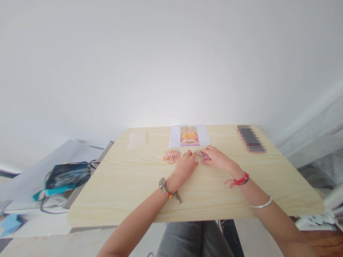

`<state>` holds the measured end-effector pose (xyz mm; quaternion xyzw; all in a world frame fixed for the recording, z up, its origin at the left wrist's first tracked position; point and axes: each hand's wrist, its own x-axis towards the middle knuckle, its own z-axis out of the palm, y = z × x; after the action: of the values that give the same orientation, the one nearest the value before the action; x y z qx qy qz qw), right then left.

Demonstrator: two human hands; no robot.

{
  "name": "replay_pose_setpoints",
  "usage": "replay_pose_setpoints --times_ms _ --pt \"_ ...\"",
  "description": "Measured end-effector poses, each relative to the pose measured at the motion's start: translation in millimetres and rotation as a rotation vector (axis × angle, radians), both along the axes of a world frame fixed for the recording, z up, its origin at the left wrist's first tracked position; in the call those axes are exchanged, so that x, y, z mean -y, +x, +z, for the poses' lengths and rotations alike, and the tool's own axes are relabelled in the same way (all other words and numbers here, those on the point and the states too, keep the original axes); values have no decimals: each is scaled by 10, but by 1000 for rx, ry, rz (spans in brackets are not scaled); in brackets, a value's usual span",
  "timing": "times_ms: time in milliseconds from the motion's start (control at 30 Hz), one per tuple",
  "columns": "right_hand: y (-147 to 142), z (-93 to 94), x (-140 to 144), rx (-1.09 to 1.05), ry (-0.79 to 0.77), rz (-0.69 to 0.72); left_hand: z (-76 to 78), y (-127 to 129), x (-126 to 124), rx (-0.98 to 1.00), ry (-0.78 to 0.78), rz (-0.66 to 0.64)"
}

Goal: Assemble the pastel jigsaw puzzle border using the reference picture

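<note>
No text, label, brand, number or sign can be read anywhere in view. The sheet of paper (174, 137) at the back of the table (120, 192) bears a coloured print (189, 137) of an orange figure, too small to tell whether any lettering runs across it. The phone (251, 139) is covered by coarse blocks, so nothing on its screen can be made out. The face of the watch (162, 182) is too small to read. Any marks on the loose pieces (170, 156) or on the dark bag (68, 175) are too blurred to tell.
</note>
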<state>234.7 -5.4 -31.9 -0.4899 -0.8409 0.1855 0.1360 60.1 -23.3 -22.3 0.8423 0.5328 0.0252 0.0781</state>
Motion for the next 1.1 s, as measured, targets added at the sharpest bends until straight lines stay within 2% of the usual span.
replay_pose_setpoints --times_ms 200,267,367,533,633,800,967,1100 --pt "-252 87 28 -46 -20 120 -37 -127 29 33 35 43" --pt "-219 127 69 -51 2 121 -52 -187 50 44 51 23" --pt "-68 129 214 -34 96 37 -64 -246 84 55 83 -23" --pt "74 -85 572 34 230 -100 -80 -223 151 108 149 -213" --pt "-23 -218 687 -11 250 -77 -105 -200 254 126 113 -284" --pt "-189 -286 655 -114 250 -68 -130 -236 449 94 104 -248" --pt "-185 -232 576 -141 256 -29 -120 -263 427 100 141 -178" --pt "-170 -219 594 -103 250 52 -114 -268 380 94 135 -271"
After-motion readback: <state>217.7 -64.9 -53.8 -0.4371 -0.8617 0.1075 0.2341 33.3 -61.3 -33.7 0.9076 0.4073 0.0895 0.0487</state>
